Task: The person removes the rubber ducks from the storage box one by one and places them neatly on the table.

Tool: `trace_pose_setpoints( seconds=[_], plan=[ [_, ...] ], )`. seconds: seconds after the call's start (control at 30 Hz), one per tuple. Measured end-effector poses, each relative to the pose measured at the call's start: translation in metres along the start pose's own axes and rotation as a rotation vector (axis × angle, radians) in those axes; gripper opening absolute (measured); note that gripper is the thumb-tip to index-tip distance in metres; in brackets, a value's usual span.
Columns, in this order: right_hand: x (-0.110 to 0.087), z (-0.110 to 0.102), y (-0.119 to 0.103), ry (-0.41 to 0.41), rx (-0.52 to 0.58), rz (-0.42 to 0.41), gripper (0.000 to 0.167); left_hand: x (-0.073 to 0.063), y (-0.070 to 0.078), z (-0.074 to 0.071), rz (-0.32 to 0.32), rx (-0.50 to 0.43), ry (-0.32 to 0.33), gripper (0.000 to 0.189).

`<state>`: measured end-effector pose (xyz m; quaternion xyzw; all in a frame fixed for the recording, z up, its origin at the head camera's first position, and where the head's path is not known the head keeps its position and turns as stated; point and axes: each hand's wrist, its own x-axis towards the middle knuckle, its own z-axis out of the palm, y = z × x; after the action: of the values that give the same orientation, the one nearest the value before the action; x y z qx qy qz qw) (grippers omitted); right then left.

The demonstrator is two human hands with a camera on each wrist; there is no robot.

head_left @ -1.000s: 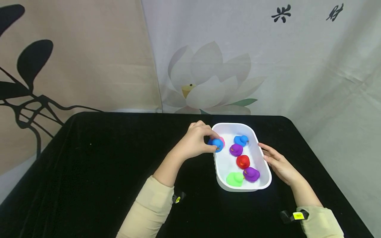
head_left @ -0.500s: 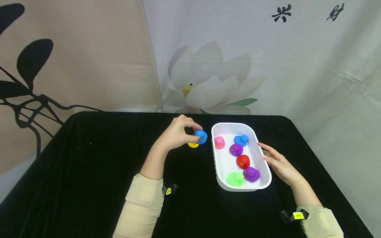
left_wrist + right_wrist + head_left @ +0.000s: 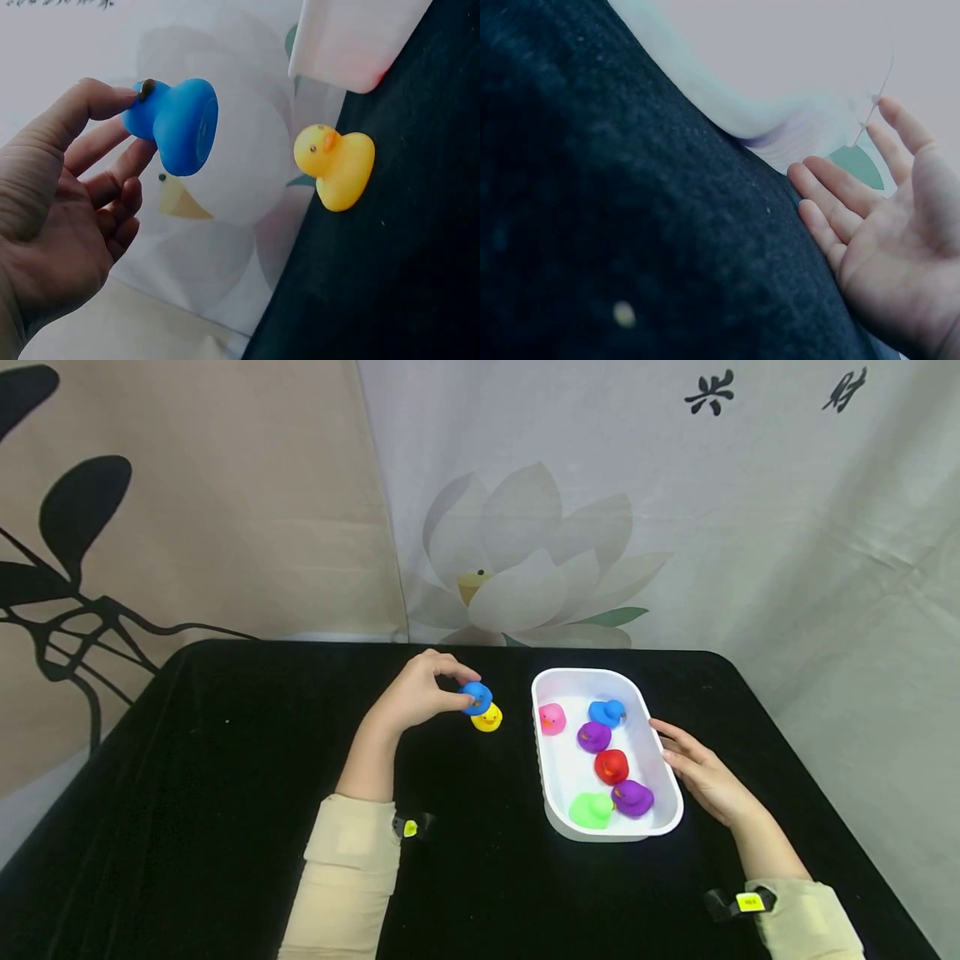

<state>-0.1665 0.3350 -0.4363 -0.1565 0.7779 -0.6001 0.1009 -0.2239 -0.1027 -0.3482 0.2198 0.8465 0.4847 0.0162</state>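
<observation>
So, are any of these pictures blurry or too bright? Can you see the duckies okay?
Head view: bright, ducks easy to see, though the light green duck looks flat, with hardly any shading; left wrist view: dimmer, but the held blue duck and yellow duck show clearly; right wrist view: the white tray looks washed out, and a yellow speck is blurry.

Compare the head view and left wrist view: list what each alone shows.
Head only: right hand, and the inside of the white tray with pink duck, red duck, green duck, second blue duck and two purple ducks, seen clearly.

Left wrist only: the palm of the left hand, flat base of the held blue duck.

Both: left hand pinching that duck, yellow duck, black cloth, tray wall, lotus print.
</observation>
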Motion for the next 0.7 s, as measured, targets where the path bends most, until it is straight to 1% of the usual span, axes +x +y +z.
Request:
trace_pose_setpoints(
  seconds=[0.23, 0.4, 0.7],
  plan=[
    [0.0, 0.0, -0.001, -0.002, 0.002, 0.004, 0.05, 0.001, -0.018, -0.005, -0.073, -0.013, -0.019, 0.022],
    [0.0, 0.0, -0.001, -0.002, 0.007, 0.007, 0.049, 0.001, -0.031, -0.005, -0.125, -0.02, -0.025, 0.022],
    [0.0, 0.0, 0.0, 0.008, -0.011, 0.012, 0.05, -0.001, -0.05, -0.003, -0.168, -0.061, -0.052, 0.025]
  ],
)
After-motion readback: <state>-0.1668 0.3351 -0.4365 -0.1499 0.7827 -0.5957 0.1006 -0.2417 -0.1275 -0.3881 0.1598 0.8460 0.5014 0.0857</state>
